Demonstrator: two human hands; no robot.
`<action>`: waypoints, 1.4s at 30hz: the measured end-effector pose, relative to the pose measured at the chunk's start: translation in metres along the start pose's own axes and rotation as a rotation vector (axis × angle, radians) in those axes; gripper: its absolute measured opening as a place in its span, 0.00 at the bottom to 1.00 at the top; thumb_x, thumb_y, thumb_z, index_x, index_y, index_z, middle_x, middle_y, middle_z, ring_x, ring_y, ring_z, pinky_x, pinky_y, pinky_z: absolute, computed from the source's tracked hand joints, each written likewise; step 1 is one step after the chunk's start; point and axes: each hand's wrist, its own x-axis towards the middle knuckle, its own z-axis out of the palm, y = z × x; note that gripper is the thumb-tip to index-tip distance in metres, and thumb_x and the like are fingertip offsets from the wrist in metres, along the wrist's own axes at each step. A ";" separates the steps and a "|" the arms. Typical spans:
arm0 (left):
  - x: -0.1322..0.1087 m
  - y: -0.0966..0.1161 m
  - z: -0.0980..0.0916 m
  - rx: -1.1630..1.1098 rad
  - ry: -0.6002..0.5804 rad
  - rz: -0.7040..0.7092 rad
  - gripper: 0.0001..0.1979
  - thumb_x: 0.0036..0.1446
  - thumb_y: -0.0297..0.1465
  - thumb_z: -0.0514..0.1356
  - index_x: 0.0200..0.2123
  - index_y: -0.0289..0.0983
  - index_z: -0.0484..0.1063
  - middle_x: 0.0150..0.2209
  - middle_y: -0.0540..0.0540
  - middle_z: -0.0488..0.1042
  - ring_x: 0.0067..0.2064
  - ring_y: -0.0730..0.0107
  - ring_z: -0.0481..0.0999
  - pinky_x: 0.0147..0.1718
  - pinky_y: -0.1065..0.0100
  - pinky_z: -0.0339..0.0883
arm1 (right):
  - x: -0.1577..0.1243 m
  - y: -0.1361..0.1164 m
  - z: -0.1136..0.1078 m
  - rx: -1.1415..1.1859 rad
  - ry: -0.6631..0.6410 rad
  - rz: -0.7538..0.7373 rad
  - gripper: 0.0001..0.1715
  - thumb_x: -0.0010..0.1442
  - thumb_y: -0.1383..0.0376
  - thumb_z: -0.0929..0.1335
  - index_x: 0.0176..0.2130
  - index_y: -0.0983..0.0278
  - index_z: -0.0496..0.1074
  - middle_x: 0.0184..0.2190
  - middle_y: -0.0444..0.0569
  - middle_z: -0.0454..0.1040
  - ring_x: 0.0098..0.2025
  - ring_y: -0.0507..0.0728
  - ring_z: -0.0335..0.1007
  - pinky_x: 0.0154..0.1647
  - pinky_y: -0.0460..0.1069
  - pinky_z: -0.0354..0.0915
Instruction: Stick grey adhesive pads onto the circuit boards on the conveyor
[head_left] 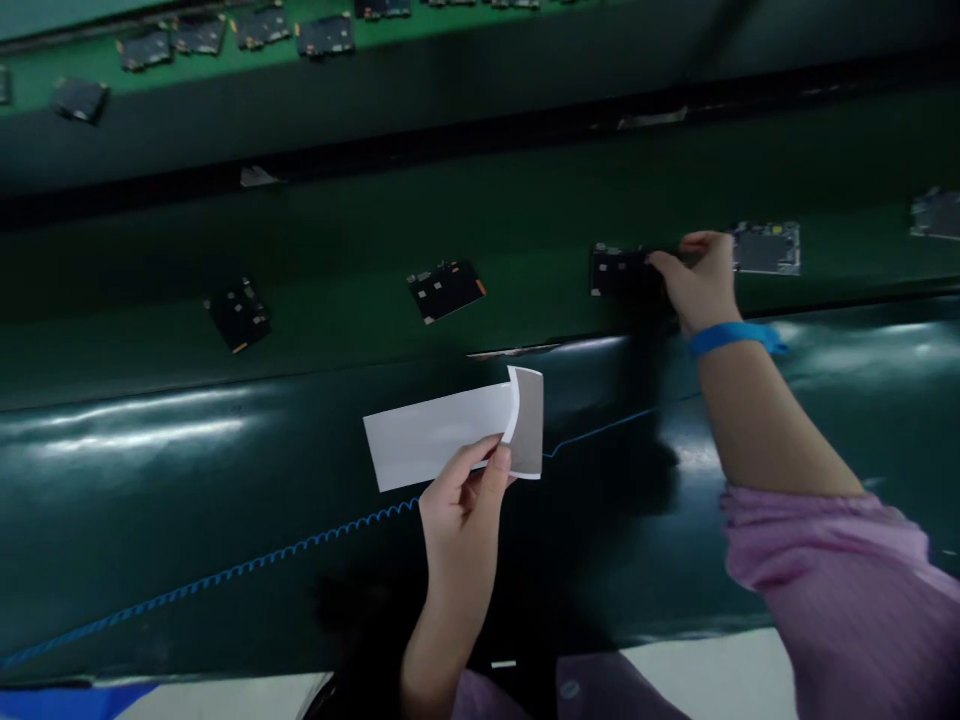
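My left hand (pixel 466 490) pinches a white sheet (pixel 439 430) above the front of the bench. The sheet's right end curls back from a grey part (pixel 529 425) with white edges. Farther right, my right hand (pixel 701 280) wears a blue wrist band and has its fingers closed at the right edge of a black-covered circuit board (pixel 619 272). That board lies on the green strip, its right end partly hidden by the fingers. Just past this hand is a bare grey circuit board (pixel 769 250) with a yellow spot.
Two more black-covered boards, one in the middle (pixel 447 290) and one at left (pixel 238 315), lie along the green strip (pixel 337 300). Another board (pixel 936 215) is cut off at the right. Several boards line the back shelf (pixel 325 37). A coiled blue cord (pixel 247 572) crosses the bench front.
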 end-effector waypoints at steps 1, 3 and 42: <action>0.001 0.001 0.000 -0.012 0.002 -0.012 0.11 0.54 0.36 0.64 0.36 0.36 0.81 0.33 0.45 0.81 0.31 0.67 0.81 0.32 0.71 0.79 | -0.016 -0.024 -0.008 0.079 0.016 0.094 0.12 0.57 0.69 0.70 0.41 0.67 0.66 0.38 0.55 0.67 0.32 0.52 0.63 0.31 0.50 0.61; 0.002 0.004 0.000 -0.037 -0.007 -0.021 0.11 0.54 0.37 0.65 0.36 0.35 0.80 0.33 0.45 0.81 0.31 0.67 0.81 0.32 0.70 0.80 | -0.057 -0.076 -0.028 0.195 -0.130 -0.066 0.07 0.60 0.68 0.68 0.41 0.64 0.68 0.38 0.53 0.70 0.35 0.53 0.66 0.32 0.49 0.63; 0.004 0.013 -0.025 -0.095 0.033 0.047 0.07 0.58 0.31 0.61 0.32 0.34 0.77 0.29 0.46 0.80 0.34 0.64 0.83 0.36 0.68 0.79 | -0.001 -0.139 0.060 -0.034 -0.467 0.084 0.13 0.60 0.68 0.69 0.39 0.78 0.76 0.28 0.50 0.71 0.29 0.49 0.59 0.35 0.49 0.61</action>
